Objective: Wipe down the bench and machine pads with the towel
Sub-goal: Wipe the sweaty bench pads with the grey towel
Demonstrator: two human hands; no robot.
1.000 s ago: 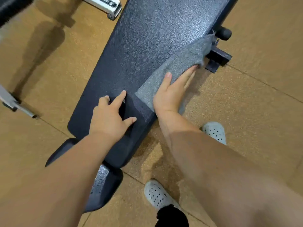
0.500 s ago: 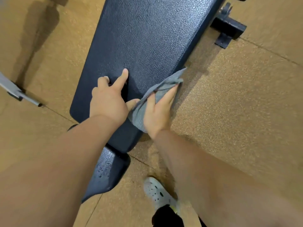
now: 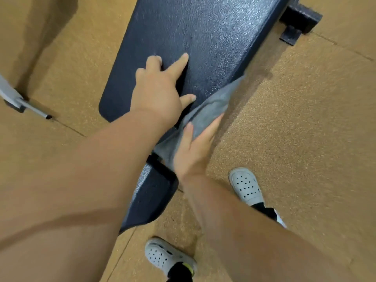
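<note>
Left hand (image 3: pixel 158 92) splayed flat, empty, bracing on bench pad (image 3: pixel 195 37); right hand (image 3: pixel 195 147) presses grey towel (image 3: pixel 205 112) against pad edge, wiping.

bench pad (image 3: pixel 193 37): far end cropped | towel (image 3: pixel 203 112): blurred, part-covered by right hand (image 3: pixel 191 155)

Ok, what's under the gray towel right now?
The gray towel drapes over the near right edge of the dark bench pad, pressed by the right hand. The pad's edge beneath it is covered. The left hand rests on bare pad beside it.
</note>
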